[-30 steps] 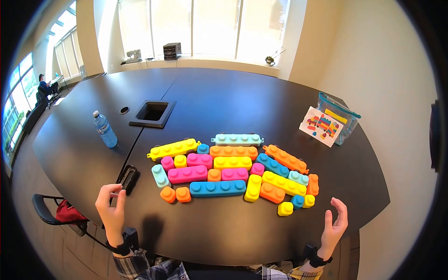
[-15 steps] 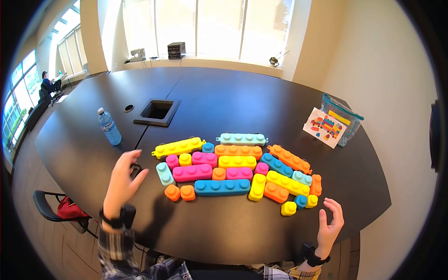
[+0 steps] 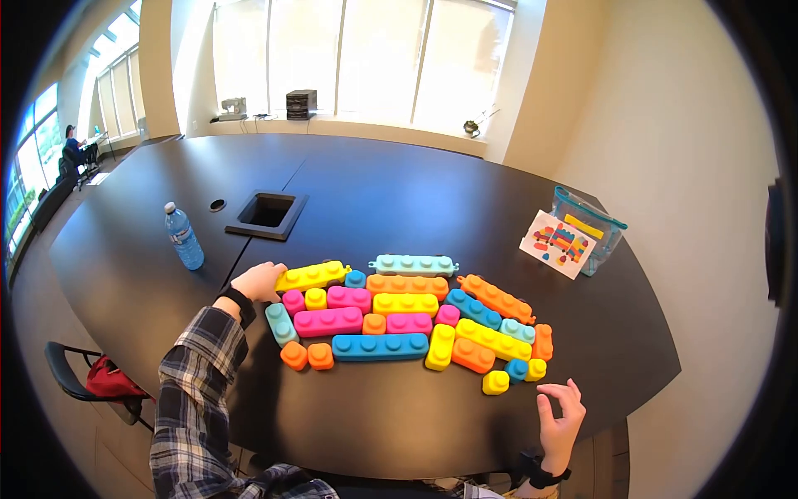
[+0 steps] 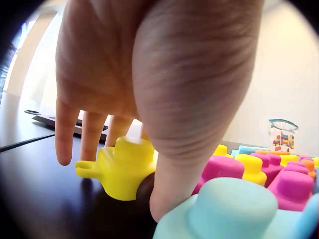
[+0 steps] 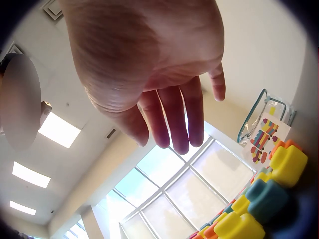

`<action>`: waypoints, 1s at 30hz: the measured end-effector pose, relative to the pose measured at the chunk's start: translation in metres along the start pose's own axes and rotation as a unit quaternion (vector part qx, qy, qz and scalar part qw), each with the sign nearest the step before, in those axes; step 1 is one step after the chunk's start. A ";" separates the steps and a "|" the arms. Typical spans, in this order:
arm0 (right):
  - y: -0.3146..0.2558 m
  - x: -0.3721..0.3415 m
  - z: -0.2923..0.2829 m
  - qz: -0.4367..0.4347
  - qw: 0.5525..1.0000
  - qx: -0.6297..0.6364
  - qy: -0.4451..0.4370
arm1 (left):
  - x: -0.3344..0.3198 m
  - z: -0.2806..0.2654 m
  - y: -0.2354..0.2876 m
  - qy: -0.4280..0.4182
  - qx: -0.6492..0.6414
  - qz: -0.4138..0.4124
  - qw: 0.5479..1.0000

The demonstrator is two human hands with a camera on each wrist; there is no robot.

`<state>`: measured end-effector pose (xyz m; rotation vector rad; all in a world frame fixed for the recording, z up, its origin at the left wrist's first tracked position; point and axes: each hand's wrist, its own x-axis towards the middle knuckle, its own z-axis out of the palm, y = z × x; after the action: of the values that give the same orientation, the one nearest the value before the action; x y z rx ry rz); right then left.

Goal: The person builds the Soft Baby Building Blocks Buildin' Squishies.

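Note:
My left hand (image 3: 259,281) reaches over the left end of a yellow wheeled train-car block (image 3: 313,276) on the table. In the left wrist view the thumb (image 4: 172,186) comes down on its near side beside a dark wheel, and the fingers hang on the far side; the index finger is mostly hidden. A light teal block (image 4: 234,209) stands close by the thumb. My right hand (image 3: 562,422) hovers near the table's front right, fingers loosely bent, holding nothing. Nearest to it are a small yellow block (image 3: 495,382) and a blue one (image 3: 516,370).
Several pink, orange, yellow and blue blocks lie packed together, with a light teal car (image 3: 413,265) and an orange car (image 3: 497,299) behind. A picture card (image 3: 557,244) leans on a clear pouch (image 3: 605,229). A water bottle (image 3: 184,237) and a table socket box (image 3: 268,214) stand left.
My left hand has moved forward and right from the table's left front to the yellow train car. The right hand stays near the same place. The blocks keep their arrangement.

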<state>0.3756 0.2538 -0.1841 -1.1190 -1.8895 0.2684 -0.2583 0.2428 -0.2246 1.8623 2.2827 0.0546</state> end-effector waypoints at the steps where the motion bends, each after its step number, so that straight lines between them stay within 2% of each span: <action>1: 0.004 -0.001 0.002 0.005 1.000 0.004 -0.004 | 0.001 0.002 0.002 0.003 0.009 -0.015 1.000; 5: 0.007 -0.003 0.009 0.002 1.000 0.009 -0.005 | -0.007 -0.012 0.007 0.033 0.049 -0.019 0.998; 9: 0.013 -0.005 0.014 0.000 1.000 0.009 -0.006 | -0.029 -0.028 0.015 0.179 0.020 -0.006 0.984; 11: 0.011 -0.002 0.015 0.001 1.000 0.011 -0.014 | -0.056 -0.049 0.047 0.241 -0.033 0.033 0.969; 14: 0.004 0.002 0.017 -0.008 0.999 0.027 -0.025 | -0.107 -0.071 0.106 0.219 -0.062 0.059 0.972; 17: -0.006 0.011 0.023 -0.025 0.998 0.031 -0.053 | -0.143 -0.061 0.165 0.173 -0.090 0.104 0.975; 19: -0.008 0.017 0.025 -0.033 0.997 0.031 -0.067 | -0.155 -0.039 0.188 0.122 -0.097 0.104 0.982; 22: -0.015 0.026 0.030 -0.066 0.991 0.038 -0.114 | -0.152 -0.006 0.209 0.046 -0.100 0.165 0.980; 23: -0.019 0.029 0.033 -0.071 0.984 0.030 -0.162 | -0.148 0.002 0.216 0.010 -0.086 0.165 0.982; 24: -0.023 0.030 0.036 -0.077 0.975 0.021 -0.209 | -0.145 0.008 0.225 -0.001 -0.063 0.167 0.984; 25: -0.025 0.030 0.039 -0.079 0.975 0.022 -0.208 | -0.142 0.014 0.231 -0.012 -0.040 0.170 0.985; 27: -0.026 0.029 0.048 -0.126 0.949 0.003 -0.288 | -0.138 0.025 0.235 -0.014 -0.037 0.184 0.982; 30: -0.024 0.020 0.058 -0.127 0.939 0.009 -0.320 | -0.137 0.033 0.238 -0.013 -0.032 0.190 0.981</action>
<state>0.3119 0.2693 -0.1919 -0.8089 -2.5709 0.5505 0.0030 0.1557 -0.2038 2.2209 1.8531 0.1557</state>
